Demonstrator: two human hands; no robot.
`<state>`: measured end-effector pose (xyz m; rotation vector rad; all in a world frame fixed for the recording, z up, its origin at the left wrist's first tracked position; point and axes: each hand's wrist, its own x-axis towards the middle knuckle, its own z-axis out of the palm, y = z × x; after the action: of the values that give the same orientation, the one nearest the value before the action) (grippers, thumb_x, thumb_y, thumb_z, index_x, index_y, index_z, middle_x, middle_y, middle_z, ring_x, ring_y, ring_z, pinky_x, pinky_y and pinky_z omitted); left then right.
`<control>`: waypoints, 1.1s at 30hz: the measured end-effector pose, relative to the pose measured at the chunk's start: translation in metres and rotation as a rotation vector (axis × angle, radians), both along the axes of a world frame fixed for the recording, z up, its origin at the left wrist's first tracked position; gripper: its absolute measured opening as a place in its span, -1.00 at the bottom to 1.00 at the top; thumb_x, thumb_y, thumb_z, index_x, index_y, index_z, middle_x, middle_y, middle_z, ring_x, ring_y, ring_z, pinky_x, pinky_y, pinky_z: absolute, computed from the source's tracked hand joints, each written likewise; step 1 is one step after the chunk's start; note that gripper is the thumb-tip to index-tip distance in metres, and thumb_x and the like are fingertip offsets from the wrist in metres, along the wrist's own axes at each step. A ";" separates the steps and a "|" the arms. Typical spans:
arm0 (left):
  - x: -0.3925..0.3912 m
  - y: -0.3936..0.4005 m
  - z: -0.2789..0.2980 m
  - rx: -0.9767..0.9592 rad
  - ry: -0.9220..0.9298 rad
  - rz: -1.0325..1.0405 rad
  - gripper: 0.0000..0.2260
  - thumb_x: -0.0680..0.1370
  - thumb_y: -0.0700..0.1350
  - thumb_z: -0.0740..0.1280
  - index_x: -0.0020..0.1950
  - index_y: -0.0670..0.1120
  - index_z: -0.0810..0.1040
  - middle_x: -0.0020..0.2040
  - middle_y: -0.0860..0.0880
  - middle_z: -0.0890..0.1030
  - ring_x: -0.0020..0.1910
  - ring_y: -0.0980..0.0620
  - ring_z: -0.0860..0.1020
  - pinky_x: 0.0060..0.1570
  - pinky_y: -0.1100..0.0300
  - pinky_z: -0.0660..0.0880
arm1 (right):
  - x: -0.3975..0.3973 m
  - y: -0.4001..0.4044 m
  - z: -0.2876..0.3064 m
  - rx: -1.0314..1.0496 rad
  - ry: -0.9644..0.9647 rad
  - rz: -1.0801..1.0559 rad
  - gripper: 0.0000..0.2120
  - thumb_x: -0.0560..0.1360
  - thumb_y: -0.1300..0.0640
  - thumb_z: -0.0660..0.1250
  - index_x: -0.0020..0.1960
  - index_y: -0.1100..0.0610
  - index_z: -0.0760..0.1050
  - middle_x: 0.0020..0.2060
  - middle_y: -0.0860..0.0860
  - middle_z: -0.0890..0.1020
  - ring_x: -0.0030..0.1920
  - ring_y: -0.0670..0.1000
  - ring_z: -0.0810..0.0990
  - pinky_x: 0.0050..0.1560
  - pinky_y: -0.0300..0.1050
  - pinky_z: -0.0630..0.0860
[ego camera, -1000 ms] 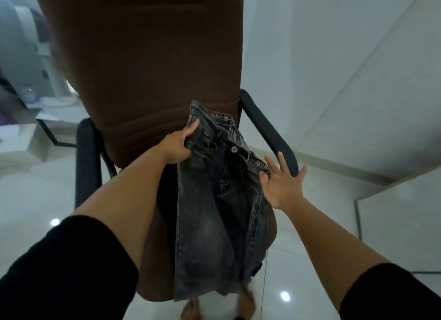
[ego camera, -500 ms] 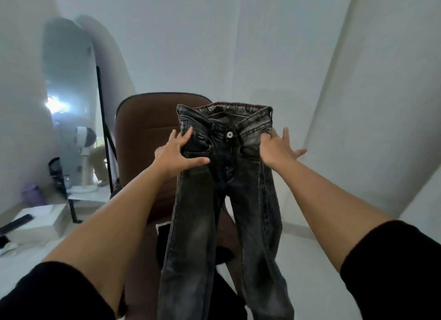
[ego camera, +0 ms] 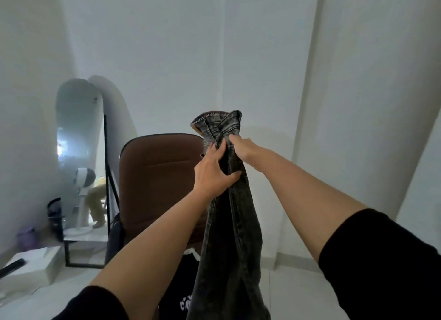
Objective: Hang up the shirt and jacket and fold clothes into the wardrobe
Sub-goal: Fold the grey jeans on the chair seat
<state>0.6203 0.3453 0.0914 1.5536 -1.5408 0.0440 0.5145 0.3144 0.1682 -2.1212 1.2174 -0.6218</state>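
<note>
your left hand (ego camera: 212,170) and right hand (ego camera: 242,147) grip the jeans (ego camera: 229,224) at the waist, folded lengthwise — black garment (ego camera: 183,291) at 6 o'clock waits, wardrobe unseen.

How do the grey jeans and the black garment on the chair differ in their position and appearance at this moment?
The jeans are held up in the air by the left hand and right hand, while the black garment lies on the brown chair, untouched. The jeans are washed dark grey denim with visible seams; the black garment is plain black with white print. The jeans hang long and gathered at the waist; the garment lies crumpled. Both are dark clothes.
</note>
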 end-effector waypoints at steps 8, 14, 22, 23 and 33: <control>0.023 -0.005 0.018 -0.068 0.000 -0.030 -0.34 0.38 -0.42 0.15 0.42 0.04 0.39 0.44 -0.04 0.36 0.40 0.00 0.35 0.31 0.37 0.19 | -0.031 -0.033 0.010 -0.359 -0.089 0.049 -0.22 0.46 -0.05 0.27 0.50 -0.26 -0.14 0.55 -0.12 -0.07 0.53 -0.05 -0.21 0.46 0.27 -0.20; 0.040 -0.005 0.013 -0.037 0.091 -0.172 -0.41 0.31 -0.51 0.12 0.17 -0.06 0.63 0.23 -0.05 0.58 0.29 0.08 0.47 0.21 0.52 0.28 | -0.041 -0.042 0.021 -0.642 0.422 0.170 0.12 0.32 -0.08 0.50 0.46 -0.28 -0.35 0.55 -0.11 -0.02 0.53 0.01 -0.27 0.42 0.33 -0.28; 0.051 0.002 -0.002 0.001 0.258 -0.305 -0.38 0.39 -0.46 0.18 0.20 0.20 0.49 0.00 0.02 0.65 0.03 0.06 0.60 0.07 0.00 0.56 | -0.019 -0.050 0.013 -0.569 0.306 0.147 -0.07 0.40 -0.02 0.47 0.50 -0.27 -0.13 0.44 0.01 0.35 0.36 0.18 0.38 0.37 0.11 0.16; 0.050 0.008 -0.005 -0.002 0.286 -0.301 -0.34 0.45 -0.40 0.21 0.31 0.30 0.32 0.07 0.02 0.62 0.06 0.08 0.59 0.08 0.10 0.56 | -0.015 -0.050 0.014 -0.602 0.295 0.134 -0.08 0.41 -0.02 0.46 0.50 -0.25 -0.12 0.44 0.02 0.36 0.35 0.18 0.39 0.35 0.10 0.14; 0.059 0.011 -0.029 0.165 -0.309 -0.319 -0.29 0.47 -0.26 0.39 0.49 0.19 0.16 0.49 0.01 0.18 0.43 0.15 0.10 0.44 0.20 0.09 | -0.003 -0.045 0.019 -0.858 0.267 0.041 -0.25 0.53 0.05 0.32 0.48 -0.30 -0.11 -0.11 0.01 0.50 0.19 0.06 0.41 0.34 0.23 0.08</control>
<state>0.6794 0.3567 0.0627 1.4562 -2.0676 -0.0259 0.5116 0.2693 0.1868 -3.0056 1.1521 -0.9914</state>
